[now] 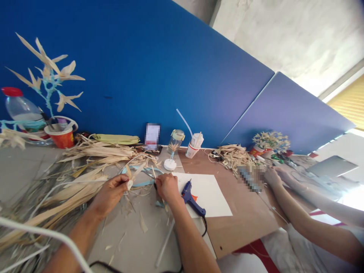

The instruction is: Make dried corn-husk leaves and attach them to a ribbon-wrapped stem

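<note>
My left hand (pixel 115 189) is closed in a pinch on a small pale corn-husk piece (pixel 131 175) with a round white part at its lower end. To the right of it, my right hand (pixel 167 186) is closed, with its fingers curled down. A narrow pale strip and something dark show at its fingertips, but I cannot make out what it grips. Light blue strips (pixel 143 183) lie on the table between and behind both hands. Just right of my right hand, a blue glue gun (pixel 190 197) rests on a white sheet of paper (pixel 217 195).
Dried husks (pixel 85 189) cover the left side. Behind stand a small husk flower on a white base (pixel 170 164), a jar (pixel 176 136), a cup (pixel 192 151), a phone (pixel 152 134) and a red cup (pixel 61 138). Another person's hands (pixel 273 177) are at the right.
</note>
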`<state>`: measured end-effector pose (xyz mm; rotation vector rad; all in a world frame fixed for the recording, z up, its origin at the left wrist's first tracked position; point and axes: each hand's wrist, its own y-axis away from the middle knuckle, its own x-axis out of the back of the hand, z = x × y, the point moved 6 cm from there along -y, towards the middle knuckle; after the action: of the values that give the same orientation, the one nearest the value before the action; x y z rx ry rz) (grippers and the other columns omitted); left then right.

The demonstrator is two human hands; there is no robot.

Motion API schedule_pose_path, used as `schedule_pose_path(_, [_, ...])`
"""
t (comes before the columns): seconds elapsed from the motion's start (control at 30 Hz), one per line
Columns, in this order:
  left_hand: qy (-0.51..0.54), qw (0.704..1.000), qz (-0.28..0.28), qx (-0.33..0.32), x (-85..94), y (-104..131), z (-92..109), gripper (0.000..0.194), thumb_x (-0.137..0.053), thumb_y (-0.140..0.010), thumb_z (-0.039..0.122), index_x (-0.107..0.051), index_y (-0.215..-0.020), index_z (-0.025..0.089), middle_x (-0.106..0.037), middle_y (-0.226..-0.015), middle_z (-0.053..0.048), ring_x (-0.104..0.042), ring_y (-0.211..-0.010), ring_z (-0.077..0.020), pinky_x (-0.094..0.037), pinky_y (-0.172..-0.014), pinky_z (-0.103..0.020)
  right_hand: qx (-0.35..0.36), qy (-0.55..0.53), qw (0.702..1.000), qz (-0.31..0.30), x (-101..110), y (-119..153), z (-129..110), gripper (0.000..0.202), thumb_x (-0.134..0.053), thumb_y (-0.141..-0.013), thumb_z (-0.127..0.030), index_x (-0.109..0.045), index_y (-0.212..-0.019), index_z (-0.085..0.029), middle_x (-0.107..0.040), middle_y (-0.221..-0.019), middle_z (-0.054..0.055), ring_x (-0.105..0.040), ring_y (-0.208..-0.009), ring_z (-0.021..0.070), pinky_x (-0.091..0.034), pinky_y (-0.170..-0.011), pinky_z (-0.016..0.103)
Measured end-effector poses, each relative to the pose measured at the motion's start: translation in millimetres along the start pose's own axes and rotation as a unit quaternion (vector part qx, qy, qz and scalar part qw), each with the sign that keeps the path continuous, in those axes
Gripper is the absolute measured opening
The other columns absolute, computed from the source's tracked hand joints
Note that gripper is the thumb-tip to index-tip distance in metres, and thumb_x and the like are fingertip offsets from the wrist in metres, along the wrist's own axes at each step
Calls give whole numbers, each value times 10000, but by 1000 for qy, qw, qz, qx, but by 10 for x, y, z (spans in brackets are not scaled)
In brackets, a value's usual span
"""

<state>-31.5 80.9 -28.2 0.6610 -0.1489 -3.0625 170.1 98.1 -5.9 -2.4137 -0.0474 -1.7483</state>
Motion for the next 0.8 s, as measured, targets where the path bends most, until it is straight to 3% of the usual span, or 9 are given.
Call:
schedule_pose_path(0.2, [-11,1000,-15,-3,-48,26,31,325,-880,-490,350,-658,-649,174,-561,-598,36,-450,-590,-94,-370,-562,-208,141,-107,983,-56,6,110,-336,231,-520,-875,-219,-721,-985,-245,-739,-1018,23,-632,-993,187,-376,-878,294])
schedule_pose_path(0.3, [-10,1000,-13,-2,-48,26,34,337,-882,-479,355,-655,-646,170,-562,-598,33,-449,-593,-97,-369,-570,-215,92,-124,988,-25,42,54,-222,280,-481,-880,-165,-710,-1027,-233,-733,-1051,29,-637,-1006,171,-383,-884,274])
schedule_pose_path(0.43, [-24,999,-25,-18,-54,26,40,303,-859,-529,353,-654,-654,168,-553,-608,29,-443,-602,-102,-364,-578,-222,-16,-28,999,-30,-5,12,10,243,-507,-850,-181,-715,-971,-221,-720,-1022,66,-649,-963,210,-394,-832,305])
schedule_pose_path(0.63, [-45,998,-33,-19,-108,53,47,283,-845,-538,350,-653,-635,166,-524,-601,30,-425,-585,-108,-349,-564,-236,10,67,996,-58,-14,93,-69,228,-574,-822,-312,-677,-991,-199,-691,-1010,106,-615,-966,257,-371,-820,355])
schedule_pose_path(0.8, [-49,998,-32,-17,-133,57,43,279,-845,-527,346,-656,-633,169,-525,-612,30,-425,-598,-110,-350,-574,-238,11,70,997,-17,47,72,-31,373,-627,-776,-330,-619,-1134,-227,-625,-1136,117,-535,-1061,287,-353,-827,367])
